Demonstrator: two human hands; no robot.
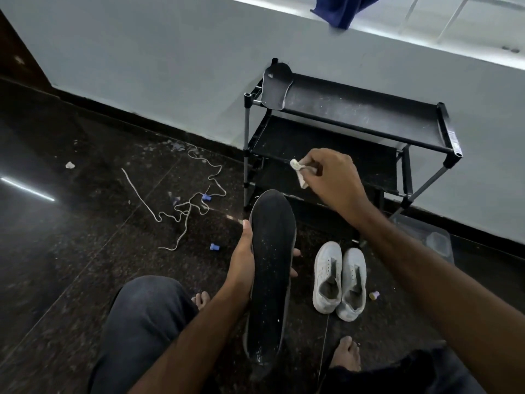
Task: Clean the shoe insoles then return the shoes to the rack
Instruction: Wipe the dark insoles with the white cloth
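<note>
The black insole (271,268), speckled with pale dust, stands nearly upright in front of the person's knees, toe end up. The left hand (244,265) grips it at mid-length, thumb along its left edge and fingertips showing past its right edge. The right hand (332,177) is raised above and to the right of the insole's toe, apart from it, fingers curled round a small white cloth (299,172) pinched at their tips. Two white shoes (339,280) sit side by side on the dark floor (71,251) just right of the insole. Behind them stands the black rack (355,120) against the wall, a second insole (275,86) lying on its top shelf's left end. A white lace (181,206) lies tangled on the floor to the left.
</note>
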